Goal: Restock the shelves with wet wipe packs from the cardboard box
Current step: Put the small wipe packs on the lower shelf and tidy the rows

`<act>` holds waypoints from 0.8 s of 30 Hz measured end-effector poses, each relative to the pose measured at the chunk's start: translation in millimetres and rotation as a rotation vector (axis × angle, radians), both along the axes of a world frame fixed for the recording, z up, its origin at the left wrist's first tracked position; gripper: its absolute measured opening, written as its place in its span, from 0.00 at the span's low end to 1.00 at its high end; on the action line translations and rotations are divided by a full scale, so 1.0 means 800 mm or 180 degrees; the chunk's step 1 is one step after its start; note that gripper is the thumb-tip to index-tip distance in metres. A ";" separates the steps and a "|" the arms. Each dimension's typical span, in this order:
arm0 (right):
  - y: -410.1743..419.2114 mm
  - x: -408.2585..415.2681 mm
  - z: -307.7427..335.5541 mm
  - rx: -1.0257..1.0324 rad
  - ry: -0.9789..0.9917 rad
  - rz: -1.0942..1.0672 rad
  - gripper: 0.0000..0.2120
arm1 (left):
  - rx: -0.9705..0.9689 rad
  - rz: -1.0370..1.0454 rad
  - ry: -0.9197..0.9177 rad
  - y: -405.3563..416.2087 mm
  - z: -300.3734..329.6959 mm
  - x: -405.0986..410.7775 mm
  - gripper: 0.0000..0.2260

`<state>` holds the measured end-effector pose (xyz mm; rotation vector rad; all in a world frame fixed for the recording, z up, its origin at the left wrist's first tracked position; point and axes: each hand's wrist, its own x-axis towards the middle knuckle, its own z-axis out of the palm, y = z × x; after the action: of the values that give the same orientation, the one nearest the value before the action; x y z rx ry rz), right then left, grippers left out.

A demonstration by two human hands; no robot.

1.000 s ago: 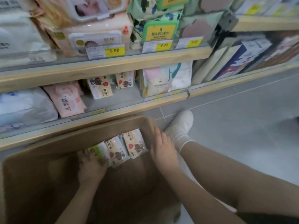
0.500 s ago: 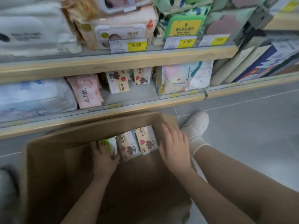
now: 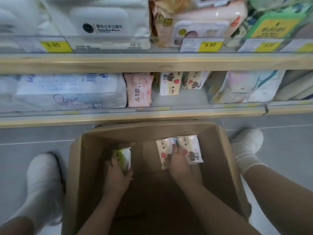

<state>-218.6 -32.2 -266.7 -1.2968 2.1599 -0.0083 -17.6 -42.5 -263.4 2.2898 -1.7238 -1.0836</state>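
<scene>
Right hand (image 3: 177, 160) moved onto packs (image 3: 188, 148) (blurred).

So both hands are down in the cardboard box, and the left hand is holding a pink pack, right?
Not quite. In the head view both hands are in the cardboard box, but the pack in the left hand is white with a yellow-green stripe, not pink. The right hand rests on the white packs with red hearts. The pink pack stands on the lower shelf.
</scene>
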 end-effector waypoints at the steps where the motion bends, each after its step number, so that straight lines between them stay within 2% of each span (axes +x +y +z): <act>1: -0.005 0.002 -0.007 0.0072 0.0110 0.0006 0.29 | 0.0028 -0.0005 0.0006 -0.001 -0.004 0.001 0.38; 4: -0.017 0.008 -0.019 0.0088 0.0348 -0.0036 0.34 | 0.0092 -0.0007 0.0018 -0.005 -0.017 0.003 0.39; 8: -0.021 0.006 -0.021 0.0006 0.0343 -0.0071 0.38 | 0.0056 -0.0022 0.0064 -0.005 -0.017 0.001 0.41; 10: -0.019 0.003 -0.014 0.0030 0.0308 -0.0085 0.31 | 0.0027 0.0060 0.0136 -0.005 -0.008 -0.001 0.42; 12: -0.016 0.001 0.001 0.0031 0.0231 -0.0102 0.21 | -0.0042 0.0028 0.0175 -0.004 0.005 -0.001 0.40; 14: -0.013 -0.002 0.020 -0.0076 -0.0063 -0.0188 0.14 | -0.0143 -0.0074 0.0167 -0.003 0.019 -0.001 0.38; 19: -0.015 -0.018 0.094 -0.0302 -0.0721 -0.0319 0.11 | -0.0670 -0.0198 0.0101 -0.006 0.070 -0.011 0.37; 24: -0.036 -0.051 0.163 -0.1126 -0.1046 -0.0369 0.09 | -0.1370 -0.0396 0.0176 -0.029 0.119 -0.024 0.35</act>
<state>-259.4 -61.0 -136.2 -1.2507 1.9980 -0.6319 -37.1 -66.0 -168.1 1.8969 -1.8777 -0.6946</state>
